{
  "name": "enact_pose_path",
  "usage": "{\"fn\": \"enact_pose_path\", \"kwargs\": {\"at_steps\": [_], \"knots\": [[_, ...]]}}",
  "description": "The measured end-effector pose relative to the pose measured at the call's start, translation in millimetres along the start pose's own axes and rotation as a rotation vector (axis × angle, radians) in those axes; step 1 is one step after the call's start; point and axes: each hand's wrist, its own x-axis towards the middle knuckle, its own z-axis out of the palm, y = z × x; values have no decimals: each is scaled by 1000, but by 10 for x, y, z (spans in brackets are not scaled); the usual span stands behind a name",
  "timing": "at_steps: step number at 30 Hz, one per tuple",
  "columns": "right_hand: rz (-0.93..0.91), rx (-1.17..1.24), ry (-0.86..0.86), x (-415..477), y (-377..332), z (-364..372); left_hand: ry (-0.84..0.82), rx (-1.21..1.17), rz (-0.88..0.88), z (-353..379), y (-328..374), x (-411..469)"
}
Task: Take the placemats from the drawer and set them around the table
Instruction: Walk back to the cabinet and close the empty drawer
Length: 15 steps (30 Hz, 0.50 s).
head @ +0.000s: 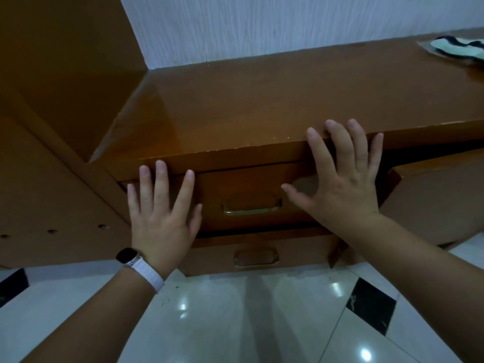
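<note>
A brown wooden drawer (248, 187) with a brass handle (252, 207) sits closed under the top of a wooden cabinet (262, 106). My left hand (163, 216) lies flat with fingers spread on the drawer's left end. My right hand (345, 179) is spread on the drawer's right end, its fingertips over the cabinet top's front edge. Neither hand holds anything. No placemats are in view.
A second drawer (209, 254) with its own handle (256, 258) sits below the first. A striped cloth (455, 49) lies at the far right of the cabinet top. A tall wooden panel (52, 179) stands at left. A glossy tiled floor (248, 323) lies below.
</note>
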Motion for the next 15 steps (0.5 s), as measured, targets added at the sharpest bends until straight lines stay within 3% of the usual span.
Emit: {"fn": "enact_pose_path", "kwargs": {"at_steps": [9,15], "knots": [[44,56,-28,37,-68,-26,65,2,52,160,-65,-39],[59,33,-140,38,-91,-155,-85,-21,-29,-111,45,-31]]}}
